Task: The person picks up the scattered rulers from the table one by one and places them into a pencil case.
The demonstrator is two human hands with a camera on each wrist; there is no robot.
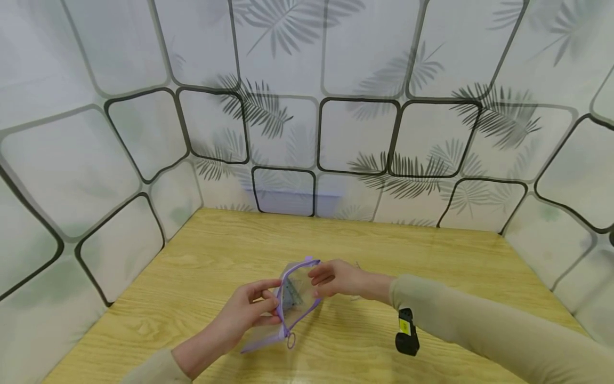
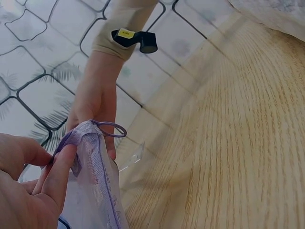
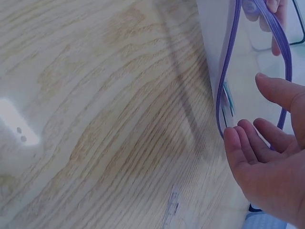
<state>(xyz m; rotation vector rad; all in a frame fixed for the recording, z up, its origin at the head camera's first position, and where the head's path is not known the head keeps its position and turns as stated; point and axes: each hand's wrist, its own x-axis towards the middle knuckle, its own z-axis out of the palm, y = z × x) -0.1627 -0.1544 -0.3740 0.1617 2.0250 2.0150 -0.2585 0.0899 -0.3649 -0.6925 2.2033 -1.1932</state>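
Observation:
A see-through zip pouch (image 1: 303, 314) with purple trim stands on the table, its mouth spread wide. My left hand (image 1: 251, 306) pinches one side of the mouth between thumb and fingers. Inside the pouch lies a bluish-green, flat triangular piece (image 1: 290, 297), seen through the opening. At the mouth's other side is my right hand (image 1: 338, 278), fingers loosely bent, thumb apart and palm bare in the right wrist view. A purple ring (image 2: 112, 129) hangs from the zip end. Beyond the pouch, a clear ruler-like strip (image 3: 171, 207) lies on the wood, partly out of frame.
The wood-grain table (image 1: 230, 234) is bordered at the back and sides by a patterned curtain (image 1: 360, 133) with dark outlines and leaves. A black wrist camera (image 1: 406, 332) with a yellow label sits on the right sleeve.

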